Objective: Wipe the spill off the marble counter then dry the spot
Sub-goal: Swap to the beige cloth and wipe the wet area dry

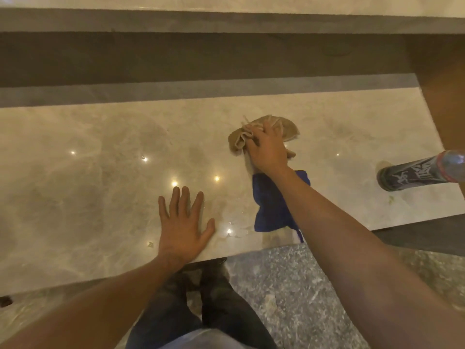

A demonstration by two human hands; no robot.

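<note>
Head view, left to right. Polished beige veined marble counter is seen across the frame, with ceiling lights mirrored in it as bright dots. Left hand is laid flat on the counter near its front edge, fingers spread wide, nothing held. Just right of that hand, a small clear wet patch is noted at the counter's front edge. Crumpled tan cloth is pressed to the marble farther back under the right hand, whose fingers are closed over its bunched folds. Dark blue cloth lies beneath the right forearm, touching the front edge. At far right, a dark plastic bottle with pale graffiti-style lettering is recorded; the lettering cannot be read.
</note>
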